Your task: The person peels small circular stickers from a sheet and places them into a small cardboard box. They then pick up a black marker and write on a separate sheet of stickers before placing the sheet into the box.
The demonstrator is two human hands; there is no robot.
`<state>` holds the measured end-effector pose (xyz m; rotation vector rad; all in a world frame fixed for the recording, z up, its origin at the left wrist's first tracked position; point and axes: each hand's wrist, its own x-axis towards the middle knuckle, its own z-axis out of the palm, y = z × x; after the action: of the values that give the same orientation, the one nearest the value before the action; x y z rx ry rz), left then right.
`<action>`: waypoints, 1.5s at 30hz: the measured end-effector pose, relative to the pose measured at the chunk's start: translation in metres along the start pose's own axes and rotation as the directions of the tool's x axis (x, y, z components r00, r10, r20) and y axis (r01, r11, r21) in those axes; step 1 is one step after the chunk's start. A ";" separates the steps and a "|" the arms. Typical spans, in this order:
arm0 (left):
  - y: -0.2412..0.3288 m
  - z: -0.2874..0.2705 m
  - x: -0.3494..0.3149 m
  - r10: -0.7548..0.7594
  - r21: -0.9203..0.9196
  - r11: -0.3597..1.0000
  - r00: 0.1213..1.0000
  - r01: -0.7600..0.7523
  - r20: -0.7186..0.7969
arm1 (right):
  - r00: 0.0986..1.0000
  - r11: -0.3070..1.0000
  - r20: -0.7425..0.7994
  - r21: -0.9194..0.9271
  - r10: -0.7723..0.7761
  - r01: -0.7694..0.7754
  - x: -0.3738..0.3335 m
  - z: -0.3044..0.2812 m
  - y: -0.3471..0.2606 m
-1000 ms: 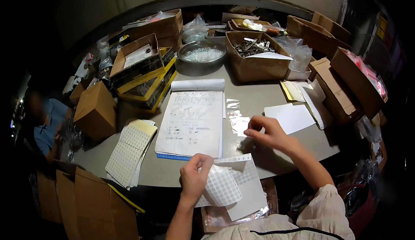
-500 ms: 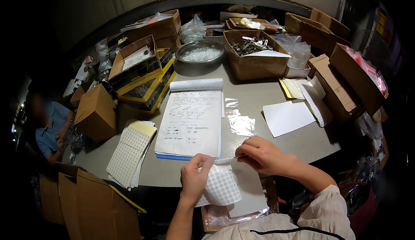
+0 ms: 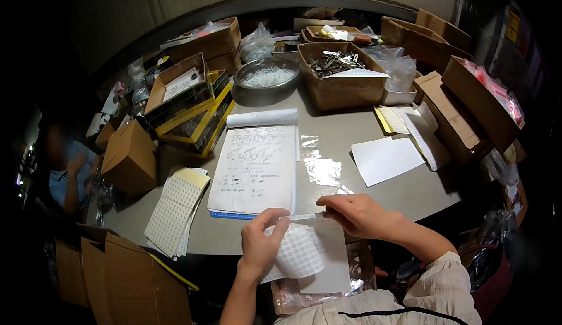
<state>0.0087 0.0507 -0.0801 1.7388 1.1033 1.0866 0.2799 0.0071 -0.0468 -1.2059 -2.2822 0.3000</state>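
At the table's near edge, my left hand (image 3: 263, 243) is closed on a sheet of round stickers (image 3: 301, 257), thumb on top. The sheet curls toward the left over a plain pale sheet (image 3: 333, 255), with a narrow folded strip along its top. My right hand (image 3: 358, 215) pinches the right end of that top edge; whether a loose sticker is in its fingertips I cannot tell. Beneath the sheets a shiny clear plastic packet (image 3: 287, 298) lies at my lap. Several small clear bags (image 3: 324, 171) lie on the table just beyond my hands.
A handwritten notepad (image 3: 254, 167) lies mid-table, with dotted sticker sheets (image 3: 175, 208) at its left. Behind stand a metal bowl (image 3: 240, 93) of clear small pieces and a carton (image 3: 339, 93) of metal parts. White paper (image 3: 387, 160) and cartons (image 3: 483, 99) are right. A co-worker (image 3: 73, 173) sits left.
My right hand has shifted slightly, its index finger more stretched out. My left hand still holds the sticker sheet. The co-worker has raised a hand, and the whole view has shifted a little.
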 end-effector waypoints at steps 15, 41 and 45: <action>0.065 -0.004 0.024 0.249 0.357 0.874 0.935 -0.329 0.253 | 0.998 0.957 -0.044 0.288 0.041 -0.027 0.017 0.000 -0.013; 0.014 0.021 0.110 -0.255 0.168 0.967 0.777 0.193 0.576 | 0.995 0.976 -0.099 -0.218 -0.011 -0.011 0.041 0.031 0.021; 0.006 0.017 0.110 -0.343 0.021 0.908 0.713 0.420 0.611 | 0.994 0.972 -0.104 -0.234 -0.031 0.006 0.041 0.036 0.024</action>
<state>0.0544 0.1488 -0.0529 1.5004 0.8973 0.2799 0.2575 0.0565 -0.0726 -1.2811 -2.2805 -0.0427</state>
